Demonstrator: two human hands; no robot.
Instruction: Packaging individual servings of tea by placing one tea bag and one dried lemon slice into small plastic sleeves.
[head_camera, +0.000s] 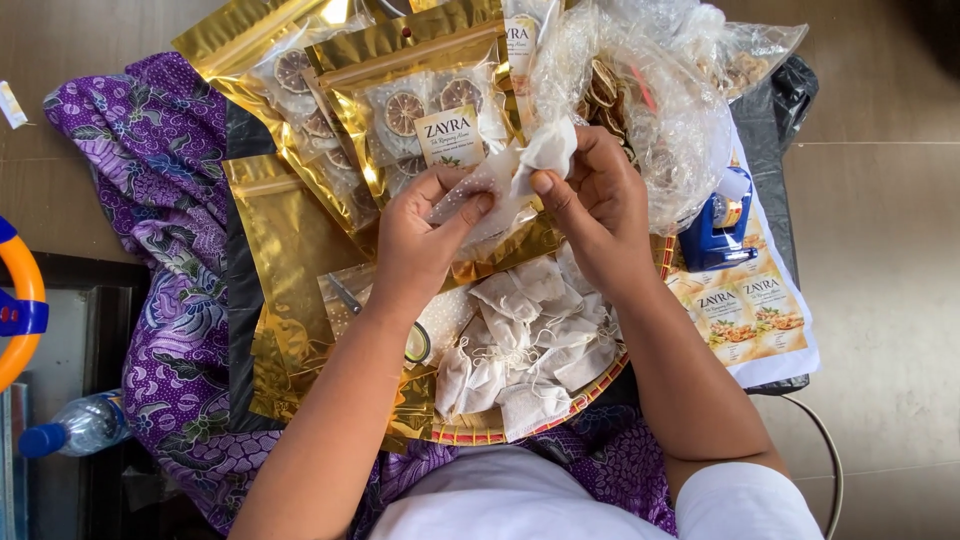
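My left hand (420, 245) and my right hand (595, 205) meet above a woven tray (470, 432), both pinching one small white tea-bag pouch (515, 170). The left fingers grip its lower end, the right thumb and fingers its upper folded end. Under the hands a heap of several similar white pouches (525, 345) with strings lies on the tray. Gold zip pouches with clear windows showing dried citrus slices (410, 105) lie just beyond the hands.
An empty gold pouch (280, 260) lies left on a purple patterned cloth (150, 170). A clear plastic bag of dried slices (660, 110) sits at the right, beside a blue tape dispenser (718, 232) and label sheets (745, 315). A water bottle (75, 428) lies at lower left.
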